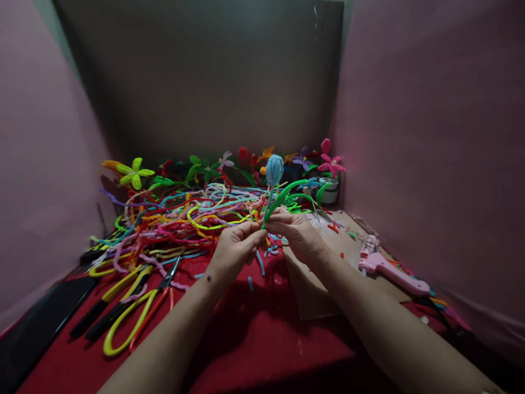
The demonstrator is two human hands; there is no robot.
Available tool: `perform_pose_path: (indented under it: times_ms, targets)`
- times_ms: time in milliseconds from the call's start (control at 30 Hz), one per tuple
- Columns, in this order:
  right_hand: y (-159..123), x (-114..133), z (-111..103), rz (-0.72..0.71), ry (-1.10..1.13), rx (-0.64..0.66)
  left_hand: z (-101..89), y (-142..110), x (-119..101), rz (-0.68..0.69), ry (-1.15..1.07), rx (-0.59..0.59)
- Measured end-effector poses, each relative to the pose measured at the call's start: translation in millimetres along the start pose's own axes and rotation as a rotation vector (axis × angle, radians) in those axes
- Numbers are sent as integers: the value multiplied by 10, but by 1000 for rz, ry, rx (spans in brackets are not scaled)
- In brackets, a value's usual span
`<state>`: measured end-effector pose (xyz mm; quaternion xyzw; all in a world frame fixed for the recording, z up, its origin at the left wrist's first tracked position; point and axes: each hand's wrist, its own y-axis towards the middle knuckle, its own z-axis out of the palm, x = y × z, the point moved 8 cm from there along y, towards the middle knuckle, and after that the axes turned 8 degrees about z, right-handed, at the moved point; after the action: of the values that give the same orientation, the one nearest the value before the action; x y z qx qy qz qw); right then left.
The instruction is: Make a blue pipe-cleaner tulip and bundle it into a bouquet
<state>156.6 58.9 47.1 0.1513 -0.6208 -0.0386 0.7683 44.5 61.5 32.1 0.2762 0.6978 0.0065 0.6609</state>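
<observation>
A pipe-cleaner flower with a light blue tulip-shaped head (274, 170) stands upright between my hands over the middle of the table. My left hand (237, 245) pinches the low end of its stem. Close beside it, my right hand (296, 232) closes on the stem at the base of a long green leaf (287, 192), which curves up to the right. The fingertips of both hands nearly meet, and they cover the stem's lower part. Behind my left hand spreads a heap of loose, many-coloured pipe cleaners (176, 216).
Yellow-handled scissors (153, 295) and pliers (112, 295) lie at left, near a flat black object (49, 309). A pink glue gun (389, 268) rests on cardboard (311, 290) at right. Finished flowers (136, 174) line the back, with a white pot (328, 190). Pink cloth walls flank the red tabletop.
</observation>
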Motion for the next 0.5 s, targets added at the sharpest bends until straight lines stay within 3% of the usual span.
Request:
perform_pose_path:
  times_ms: [100, 200, 333, 500]
  targets:
    - [5, -65, -39, 8, 15, -107, -72, -34, -135, 220, 359, -165]
    - [-3, -120, -26, 43, 80, -165, -86, -50, -136, 257, 444, -209]
    - [-4, -84, 52, 102, 64, -93, -97, 9, -40, 85, 109, -144]
    - [3, 7, 68, 77, 34, 100, 43, 22, 32, -64, -306, 37]
